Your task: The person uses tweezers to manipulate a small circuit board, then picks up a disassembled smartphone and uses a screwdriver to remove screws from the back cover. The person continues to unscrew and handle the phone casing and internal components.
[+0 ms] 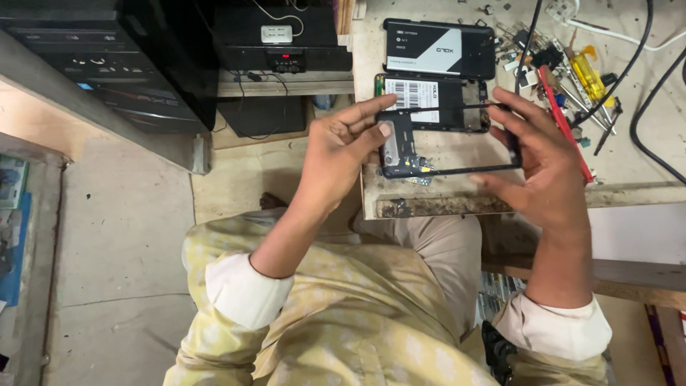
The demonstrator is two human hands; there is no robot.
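1. The person sits at a worn, pale wooden workbench [443,154], both forearms in rolled cream sleeves reaching over its front edge.
2. The left hand [341,146] pinches the left end of a thin black rectangular phone frame [449,141]; the thumb lies across the frame's dark component block and the fingers curl behind it.
3. The right hand [547,168] grips the right end of the same frame, fingers spread along its short side and thumb below.
4. The frame is held flat just above the bench, near the front edge, between the two hands. Its middle is open, so the bench shows through.
5. Behind the frame lies an opened black phone body with a white barcode label [432,104], flat on the bench.
6. Further back lies a black phone battery with a white panel [437,48], just beside the phone body.
7. To the right, a red-handled slim tool [564,121] lies diagonally, partly under the right hand's fingers.
8. A yellow-handled screwdriver [587,75] and scattered small parts lie near the black cables [639,57] at the bench's right.
9. Dark electronic boxes [128,64] stand on the shelf to the left.
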